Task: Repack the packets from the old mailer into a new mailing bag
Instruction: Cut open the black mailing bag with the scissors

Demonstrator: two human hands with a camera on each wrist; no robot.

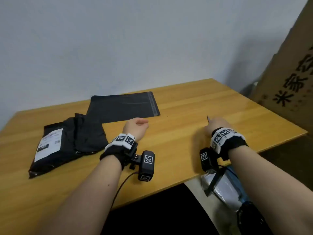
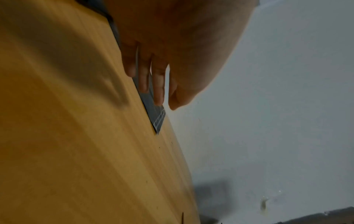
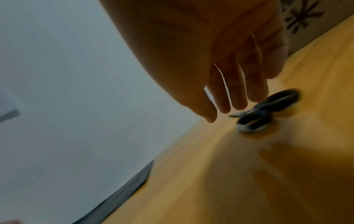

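Observation:
The old black mailer (image 1: 49, 150) with a white label lies at the table's left. Dark folded packets (image 1: 88, 134) lie against its right side. Behind them lies the new mailing bag (image 1: 125, 106), flat and dark grey, with its adhesive strip to the right. My left hand (image 1: 143, 124) hovers at the bag's near edge, fingers (image 2: 159, 91) loosely straight over the new bag (image 2: 155, 115), holding nothing. My right hand (image 1: 212, 122) is farther right, fingers (image 3: 237, 98) straight just above black-handled scissors (image 3: 268, 110) that lie on the wood. A scissor blade tip (image 1: 208, 118) pokes out past the hand.
The yellow wooden table (image 1: 186, 102) stands against a pale wall. A tall cardboard box (image 1: 291, 68) with printed characters stands at the right. Below the table's near right edge lies a grey plastic parcel (image 1: 227, 185). Both wrists carry marker bands and cameras.

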